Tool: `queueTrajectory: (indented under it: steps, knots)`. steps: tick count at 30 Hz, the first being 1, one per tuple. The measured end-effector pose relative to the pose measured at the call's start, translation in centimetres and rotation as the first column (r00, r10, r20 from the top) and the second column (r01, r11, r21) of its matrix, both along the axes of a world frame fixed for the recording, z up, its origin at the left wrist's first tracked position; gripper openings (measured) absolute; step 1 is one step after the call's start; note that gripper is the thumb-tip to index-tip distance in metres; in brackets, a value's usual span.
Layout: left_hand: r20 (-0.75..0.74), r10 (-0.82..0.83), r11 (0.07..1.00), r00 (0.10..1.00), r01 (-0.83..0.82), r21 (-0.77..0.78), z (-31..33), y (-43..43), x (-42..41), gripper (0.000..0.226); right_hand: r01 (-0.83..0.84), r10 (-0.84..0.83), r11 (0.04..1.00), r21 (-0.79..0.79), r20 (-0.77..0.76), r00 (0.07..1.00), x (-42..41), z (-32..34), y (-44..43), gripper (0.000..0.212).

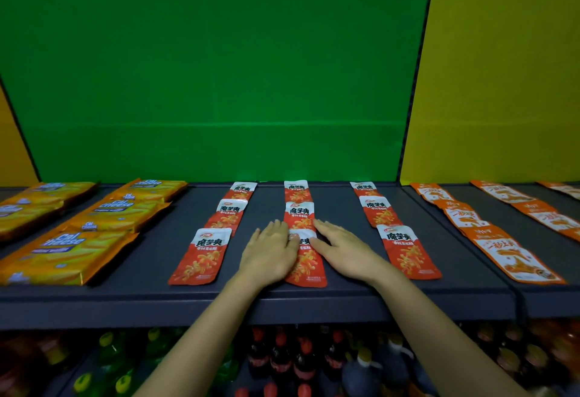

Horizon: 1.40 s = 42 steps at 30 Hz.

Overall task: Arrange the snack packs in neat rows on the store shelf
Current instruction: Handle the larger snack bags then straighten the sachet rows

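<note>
Left hand (270, 255) and right hand (343, 252), fingers flat and released, pressing either side of front middle snack pack (306, 263); three rows on dark shelf (150, 258)

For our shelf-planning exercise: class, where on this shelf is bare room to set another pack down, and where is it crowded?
Bare strips of shelf lie between the Cal Cheese packs and the left red column, and between the middle column and right column. Crowded: the front middle pack, flanked by the left hand and right hand.
</note>
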State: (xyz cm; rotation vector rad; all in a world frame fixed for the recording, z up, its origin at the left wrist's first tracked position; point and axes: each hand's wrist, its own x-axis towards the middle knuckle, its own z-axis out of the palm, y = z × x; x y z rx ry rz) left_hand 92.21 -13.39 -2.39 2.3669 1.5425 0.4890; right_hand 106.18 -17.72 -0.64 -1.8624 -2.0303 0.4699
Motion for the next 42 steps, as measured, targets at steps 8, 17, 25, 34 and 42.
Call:
queueTrajectory:
  steps: [8,17,25,34,42]
  knots:
    - [0.325,0.023,0.994,0.945,-0.057,0.095,1.5,-1.2,-2.0,0.044,0.064,-0.038,0.991,0.118,-0.21,0.977,-1.0,0.6,0.2,0.052]
    - [0.574,0.157,0.987,0.803,-0.152,-0.057,4.0,3.8,-12.0,0.034,0.052,-0.031,0.997,0.05,-0.353,0.935,-10.1,2.9,2.7,0.049]
    - [0.382,0.154,0.981,0.911,-0.096,-0.168,2.2,8.3,-12.0,0.024,0.257,-0.25,0.966,-0.012,-0.279,0.927,-14.3,1.5,7.7,0.043]
    - [0.218,0.106,0.993,0.97,-0.09,-0.08,1.9,10.4,-11.9,0.04,0.29,-0.283,0.955,0.055,-0.11,0.953,-14.3,0.3,11.4,0.039]
    - [0.192,0.082,0.996,0.978,-0.074,-0.051,1.6,11.0,-11.8,0.038,0.258,-0.259,0.965,0.05,0.003,0.966,-14.5,0.0,12.3,0.047]
